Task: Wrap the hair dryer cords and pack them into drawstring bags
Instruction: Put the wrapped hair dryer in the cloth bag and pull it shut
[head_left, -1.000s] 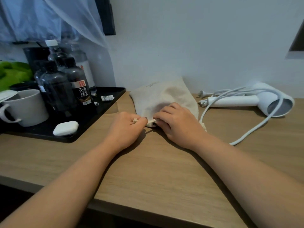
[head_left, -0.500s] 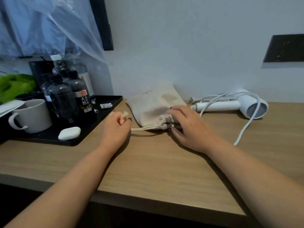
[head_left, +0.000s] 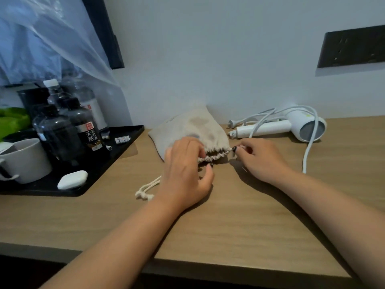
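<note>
One beige drawstring bag point(head_left: 193, 127) lay on the wooden worktop point(head_left: 208, 222) near the wall, its gathered mouth toward the person. The left hand point(head_left: 185, 174) rested over the left end of that ruffled mouth with its fingers curled onto the cloth, gripping it. The right hand point(head_left: 258, 159) pinched the right end of the mouth, where the cord emerges, between thumb and fingertips. A knotted loop of drawstring point(head_left: 145, 189) trailed loose on the worktop, left of the left wrist.

One white hair dryer point(head_left: 291, 126) lay just beyond the right hand, barrel pointing right, handle toward the bag. Its white cord point(head_left: 308, 151) looped over the body and ran down across the worktop; the plug point(head_left: 231, 123) lay near the wall, beside the bag.

To the left stood one black tray point(head_left: 125, 140). On it I counted at least four dark bottles; one bottle point(head_left: 87, 126) bore a label with a red seal and the characters 天然, with smaller writing too small to read. Also there were one white mug point(head_left: 29, 159), one white rounded case point(head_left: 73, 180) and a small printed sachet point(head_left: 122, 139), its text unreadable. One dark socket panel point(head_left: 352, 47) was set in the wall.
</note>
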